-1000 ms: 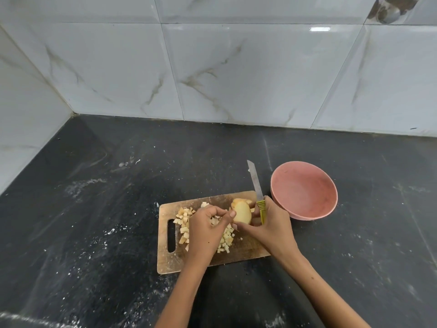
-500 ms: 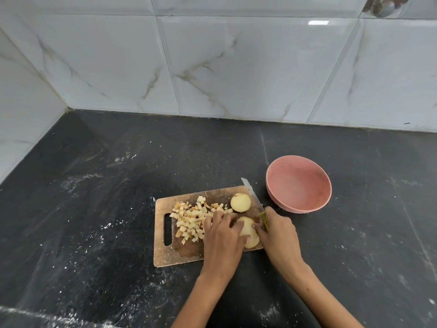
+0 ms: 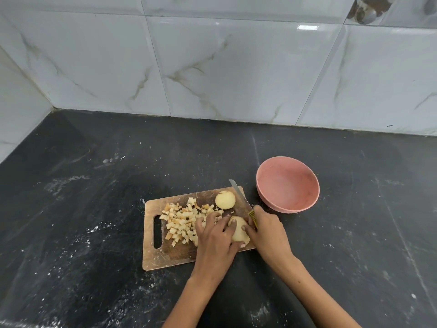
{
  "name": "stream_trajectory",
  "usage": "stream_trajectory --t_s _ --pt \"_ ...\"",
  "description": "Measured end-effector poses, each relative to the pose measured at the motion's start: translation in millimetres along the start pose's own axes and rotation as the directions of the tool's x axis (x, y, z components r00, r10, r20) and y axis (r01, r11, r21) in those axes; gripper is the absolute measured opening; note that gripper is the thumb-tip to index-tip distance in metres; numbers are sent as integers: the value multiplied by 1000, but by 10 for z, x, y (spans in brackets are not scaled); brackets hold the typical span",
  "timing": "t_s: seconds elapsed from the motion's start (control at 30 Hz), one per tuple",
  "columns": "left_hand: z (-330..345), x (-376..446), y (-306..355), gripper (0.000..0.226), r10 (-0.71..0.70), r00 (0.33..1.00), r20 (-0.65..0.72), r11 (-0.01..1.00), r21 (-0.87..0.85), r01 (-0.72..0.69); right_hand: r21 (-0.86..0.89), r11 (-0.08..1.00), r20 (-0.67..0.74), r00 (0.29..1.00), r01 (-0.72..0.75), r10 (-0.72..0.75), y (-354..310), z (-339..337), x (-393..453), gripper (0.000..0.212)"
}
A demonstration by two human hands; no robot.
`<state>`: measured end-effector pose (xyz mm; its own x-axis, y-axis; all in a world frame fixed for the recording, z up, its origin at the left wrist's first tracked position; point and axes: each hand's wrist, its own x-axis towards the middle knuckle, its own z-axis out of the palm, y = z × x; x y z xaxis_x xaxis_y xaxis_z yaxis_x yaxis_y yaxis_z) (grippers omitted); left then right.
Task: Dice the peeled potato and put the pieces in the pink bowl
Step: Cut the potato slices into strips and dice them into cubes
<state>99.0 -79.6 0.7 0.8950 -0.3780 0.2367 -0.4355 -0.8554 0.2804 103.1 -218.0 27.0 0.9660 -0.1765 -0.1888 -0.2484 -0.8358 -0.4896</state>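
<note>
A wooden cutting board (image 3: 151,259) lies on the dark counter. A heap of diced potato pieces (image 3: 181,220) covers its middle. One peeled potato half (image 3: 225,200) sits cut face up near the board's far right corner. My left hand (image 3: 214,240) holds the other potato half (image 3: 240,232) down at the board's right edge. My right hand (image 3: 267,230) grips the green handle of a knife (image 3: 238,195), whose blade points away along the board's right side. The pink bowl (image 3: 287,184) stands to the right of the board and holds nothing.
The dark stone counter (image 3: 94,185) carries white smears and specks. Marble-patterned tiled walls (image 3: 212,67) close off the back and left side.
The potato was one piece held in both hands; now one half lies at the far corner and my left hand presses the other half onto the board's right edge. The knife tilted down.
</note>
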Motion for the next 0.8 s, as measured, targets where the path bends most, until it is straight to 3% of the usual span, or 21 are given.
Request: stream_trajectory --t_s 0.2,0.37,0.63,0.8 --pt "65 -56 -15 29 -7 999 -31 999 -47 6 61 998 -48 999 -2 5 59 55 -100 20" --pt "76 -68 -10 27 -34 999 -29 996 -87 31 271 960 -80 993 -66 91 115 55 -129 26" --pt "46 -63 7 30 -79 997 -20 986 -145 75 320 941 -22 992 -110 124 50 62 -48 30" --pt "13 -61 14 52 -128 991 -43 974 -196 118 288 955 33 997 -70 63 23 14 0 34"
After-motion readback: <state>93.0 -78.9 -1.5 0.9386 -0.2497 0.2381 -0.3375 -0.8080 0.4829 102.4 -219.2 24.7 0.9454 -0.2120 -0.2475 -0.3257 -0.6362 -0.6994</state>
